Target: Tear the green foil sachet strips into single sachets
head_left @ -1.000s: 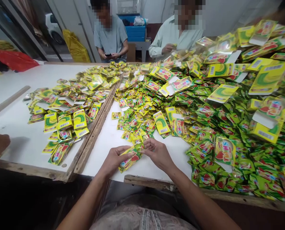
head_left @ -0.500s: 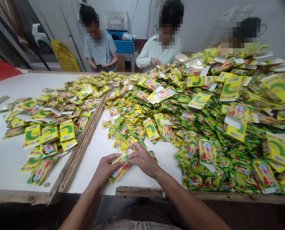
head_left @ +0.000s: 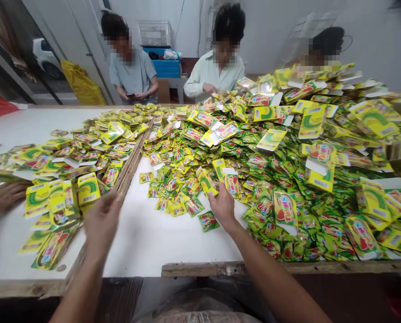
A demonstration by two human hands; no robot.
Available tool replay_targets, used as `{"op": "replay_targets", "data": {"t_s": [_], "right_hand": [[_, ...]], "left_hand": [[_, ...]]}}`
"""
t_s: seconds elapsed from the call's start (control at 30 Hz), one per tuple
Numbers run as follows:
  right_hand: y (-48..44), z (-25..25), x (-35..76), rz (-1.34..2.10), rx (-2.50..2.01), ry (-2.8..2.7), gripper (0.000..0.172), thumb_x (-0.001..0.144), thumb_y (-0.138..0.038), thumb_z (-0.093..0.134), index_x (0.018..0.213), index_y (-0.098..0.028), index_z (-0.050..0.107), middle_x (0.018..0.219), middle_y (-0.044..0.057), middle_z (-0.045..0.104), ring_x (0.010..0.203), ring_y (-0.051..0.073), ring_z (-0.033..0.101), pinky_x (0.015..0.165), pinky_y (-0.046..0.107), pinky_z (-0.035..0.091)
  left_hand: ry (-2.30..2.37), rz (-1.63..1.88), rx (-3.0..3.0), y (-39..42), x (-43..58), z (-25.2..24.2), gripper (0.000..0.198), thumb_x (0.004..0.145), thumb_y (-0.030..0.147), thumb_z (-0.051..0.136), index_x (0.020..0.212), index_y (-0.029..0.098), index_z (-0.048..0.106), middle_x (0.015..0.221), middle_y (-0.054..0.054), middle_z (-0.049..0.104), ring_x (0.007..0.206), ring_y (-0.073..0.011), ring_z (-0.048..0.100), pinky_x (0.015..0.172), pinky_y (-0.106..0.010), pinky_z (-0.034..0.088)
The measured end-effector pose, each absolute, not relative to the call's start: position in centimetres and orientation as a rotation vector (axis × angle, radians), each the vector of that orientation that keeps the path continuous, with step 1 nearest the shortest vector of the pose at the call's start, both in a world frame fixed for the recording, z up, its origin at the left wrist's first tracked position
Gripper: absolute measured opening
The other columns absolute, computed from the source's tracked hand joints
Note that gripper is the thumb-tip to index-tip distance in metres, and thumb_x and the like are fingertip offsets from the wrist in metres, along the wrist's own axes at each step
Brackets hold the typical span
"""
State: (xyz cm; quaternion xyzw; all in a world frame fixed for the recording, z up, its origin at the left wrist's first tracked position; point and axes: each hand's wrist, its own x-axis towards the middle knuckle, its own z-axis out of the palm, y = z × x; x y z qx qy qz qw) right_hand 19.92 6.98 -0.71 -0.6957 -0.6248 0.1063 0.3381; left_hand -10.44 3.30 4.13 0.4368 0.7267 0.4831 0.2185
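Note:
My right hand (head_left: 223,204) grips a yellow-green box (head_left: 207,181) at the near edge of the sachet pile. Blurred by motion, my left hand (head_left: 102,220) hangs over the wooden divider (head_left: 128,176), beside the left heap of boxes; its fingers are too smeared to read. Small green and yellow sachets (head_left: 168,184) lie loose in front of my right hand. One green sachet (head_left: 208,220) rests just left of my right wrist. Flat on the left heap's near side is a box (head_left: 54,249) with red fruit printed on it.
Another person's hand (head_left: 8,197) reaches in from the left edge, touching the left heap. Two people (head_left: 133,72) (head_left: 217,72) sit across the table, a third behind the tall right pile (head_left: 321,121). A wooden rail (head_left: 203,270) edges the table front.
My hands have parted: the left swung left toward the divider, the right moved forward and right onto a box. The box held between them is no longer there. Another person's hand has appeared at left.

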Motion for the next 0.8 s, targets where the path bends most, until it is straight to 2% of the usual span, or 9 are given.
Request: {"op": "replay_targets", "data": {"t_s": [0.07, 0.17, 0.3, 0.4, 0.5, 0.6, 0.67, 0.73, 0.8], "right_hand": [[5.2, -0.4, 18.3, 0.17, -1.649, -1.732, 0.024, 0.083, -0.022, 0.046, 0.106, -0.015, 0.05, 0.095, 0.013, 0.061, 0.087, 0.025, 0.055, 0.077, 0.037, 0.045], [2.2, 0.5, 15.6, 0.154, -1.309, -2.12, 0.024, 0.083, -0.013, 0.042, 0.103, -0.015, 0.055, 0.092, 0.013, 0.062, 0.09, 0.024, 0.054, 0.082, 0.037, 0.043], [1.3, 1.6, 14.5, 0.477, -0.99, -2.397, 0.038, 0.08, -0.008, 0.045, 0.116, -0.017, 0.051, 0.107, 0.009, 0.062, 0.099, 0.02, 0.053, 0.086, 0.033, 0.043], [3.9, 1.5, 15.7, 0.456, -1.165, -2.357, 0.043, 0.081, -0.003, 0.044, 0.12, -0.021, 0.051, 0.112, 0.007, 0.062, 0.104, 0.021, 0.05, 0.088, 0.036, 0.041], [6.7, 0.8, 16.9, 0.344, -1.388, -2.484, 0.048, 0.075, -0.005, 0.057, 0.12, -0.022, 0.052, 0.109, 0.009, 0.063, 0.104, 0.028, 0.047, 0.081, 0.039, 0.04], [7.9, 0.3, 17.4, 0.348, -1.565, -2.571, 0.026, 0.072, -0.015, 0.067, 0.097, -0.016, 0.063, 0.093, 0.012, 0.064, 0.091, 0.026, 0.052, 0.075, 0.035, 0.039], [7.6, 0.3, 17.6, 0.413, -1.683, -2.533, 0.012, 0.075, -0.023, 0.066, 0.083, -0.015, 0.063, 0.086, 0.01, 0.063, 0.086, 0.023, 0.054, 0.074, 0.032, 0.039], [6.9, 0.6, 18.1, 0.475, -1.759, -2.438, 0.016, 0.077, -0.028, 0.063, 0.087, -0.016, 0.062, 0.091, 0.009, 0.062, 0.09, 0.023, 0.054, 0.074, 0.03, 0.039], [6.1, 0.9, 18.7, 0.527, -1.8, -2.363, 0.032, 0.074, -0.031, 0.065, 0.102, -0.017, 0.058, 0.102, 0.01, 0.06, 0.098, 0.024, 0.052, 0.076, 0.029, 0.038]], "left_hand": [[1.696, 1.177, 1.051, 2.1, -6.2, 2.8, 0.055, 0.066, 0.059, 0.064, 0.095, 0.012, 0.066, 0.087, -0.011, 0.07, 0.086, -0.0265, 0.063, 0.082, -0.039, 0.047], [1.326, 1.088, 0.752, 1.3, -1.3, 1.6, 0.053, 0.062, 0.055, 0.069, 0.091, 0.011, 0.065, 0.086, -0.011, 0.071, 0.08, -0.0221, 0.065, 0.073, -0.033, 0.05], [1.231, 1.206, 0.606, 1.5, -0.9, 0.4, 0.049, 0.053, 0.04, 0.08, 0.09, 0.012, 0.061, 0.082, -0.006, 0.07, 0.074, -0.0186, 0.064, 0.069, -0.028, 0.05], [1.334, 1.12, 0.672, 1.4, -2.6, -0.1, 0.056, 0.049, 0.032, 0.083, 0.094, 0.015, 0.056, 0.079, -0.002, 0.07, 0.067, -0.017, 0.064, 0.063, -0.028, 0.05], [1.349, 0.984, 0.732, 0.7, -3.2, -0.2, 0.054, 0.051, 0.032, 0.083, 0.091, 0.018, 0.05, 0.071, 0.0, 0.069, 0.056, -0.0154, 0.062, 0.054, -0.026, 0.048], [1.281, 0.908, 0.744, 0.1, -2.9, -0.3, 0.049, 0.055, 0.034, 0.081, 0.087, 0.019, 0.047, 0.068, -0.001, 0.07, 0.053, -0.0159, 0.062, 0.05, -0.025, 0.046], [1.272, 0.891, 0.77, 0.0, -2.6, -0.5, 0.046, 0.057, 0.036, 0.079, 0.087, 0.019, 0.048, 0.066, -0.001, 0.069, 0.054, -0.0163, 0.062, 0.05, -0.024, 0.045], [1.294, 0.892, 0.803, -0.1, -2.6, -0.9, 0.046, 0.058, 0.038, 0.078, 0.088, 0.018, 0.051, 0.065, -0.001, 0.068, 0.054, -0.0158, 0.062, 0.05, -0.023, 0.044], [1.321, 0.896, 0.843, -0.2, -2.7, -1.3, 0.047, 0.056, 0.039, 0.079, 0.088, 0.017, 0.054, 0.062, 0.001, 0.066, 0.053, -0.0145, 0.06, 0.049, -0.022, 0.041]]}}
